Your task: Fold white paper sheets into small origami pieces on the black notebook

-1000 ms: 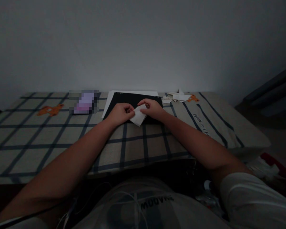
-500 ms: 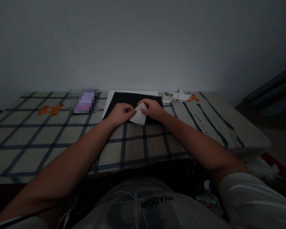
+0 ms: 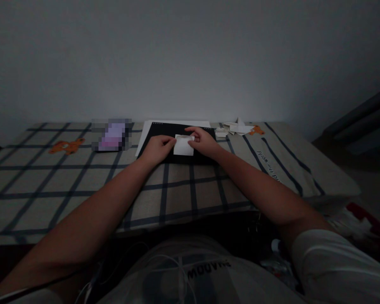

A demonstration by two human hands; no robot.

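A small folded white paper [image 3: 183,146] lies on a black sheet [image 3: 164,131] at the far middle of the checked cloth surface. My left hand [image 3: 157,148] pinches the paper's left edge with its fingertips. My right hand [image 3: 202,142] holds the paper's upper right corner, thumb and forefinger pressed on it. The paper now looks like a flat rectangle between both hands.
A white sheet [image 3: 145,134] sticks out under the black one. Several folded white paper pieces [image 3: 235,127] lie at the back right. A blurred purple object [image 3: 112,135] sits at the back left. A wall rises right behind; the cloth's edge drops off on the right.
The paper hung tilted as a diamond between my hands; now it is turned square and laid flatter on the black sheet. Both hands shifted slightly farther away.
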